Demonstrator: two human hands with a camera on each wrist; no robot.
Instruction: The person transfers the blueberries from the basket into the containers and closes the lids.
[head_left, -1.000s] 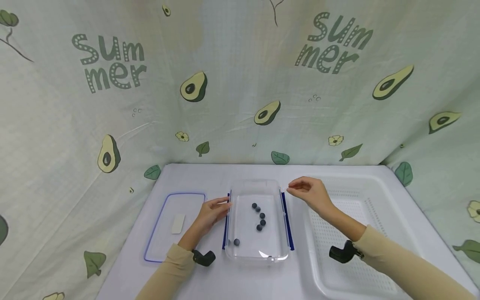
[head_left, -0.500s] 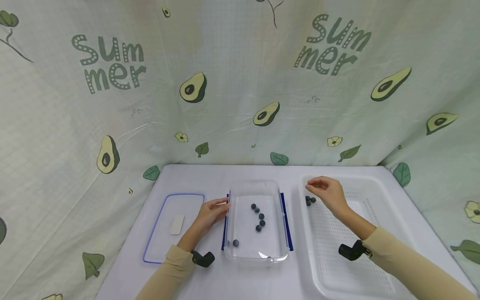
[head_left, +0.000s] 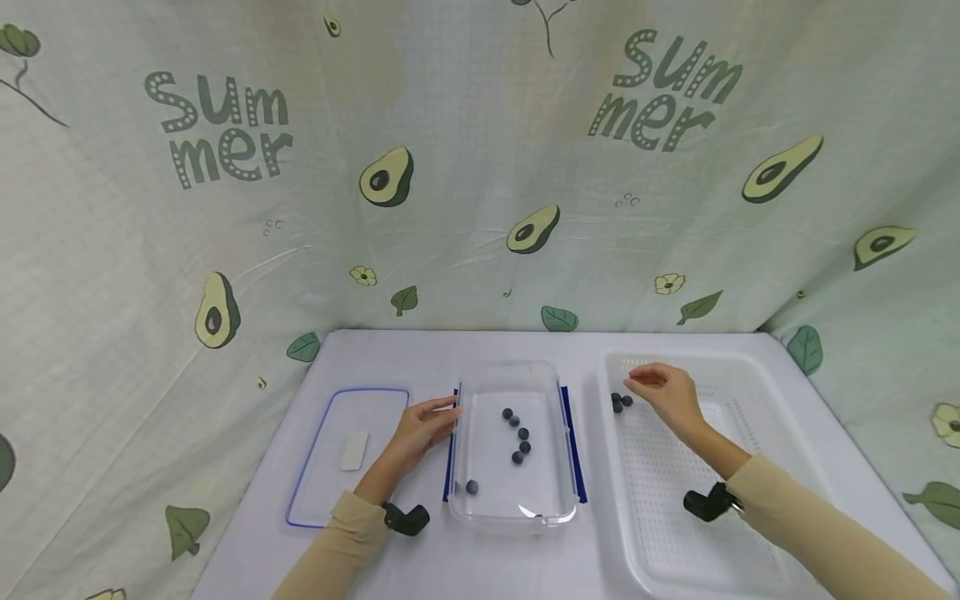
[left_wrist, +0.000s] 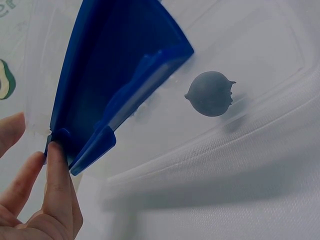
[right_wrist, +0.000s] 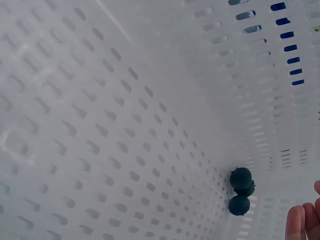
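Head view: my left hand (head_left: 420,429) is at the left side of a clear container (head_left: 487,450), fingers fairly straight and touching its edge without wrapping round it. Inside lie a bent row of five dark berries (head_left: 523,433) and a single berry (head_left: 472,487) near the front left corner. My right hand (head_left: 666,400) hangs over the back left part of a white slotted basket (head_left: 660,475), fingers loosely bent, thumb a little apart, with nothing that I can see in its hold. Three more berries (head_left: 617,407) sit in the basket, near my fingertips. To the left of the container a clear, blue-rimmed lid (head_left: 322,492) lies on the white table (head_left: 420,358).

Left wrist view: one fingertip of mine touches the end of a blue flap (left_wrist: 120,65) on the container's side, my other fingers near it, and the single berry shows large through the clear plastic.

Right wrist view: the three berries are bunched near the basket's corner, and a few of my fingertips enter at the lower right edge, apart from the berries and with no object visible between them
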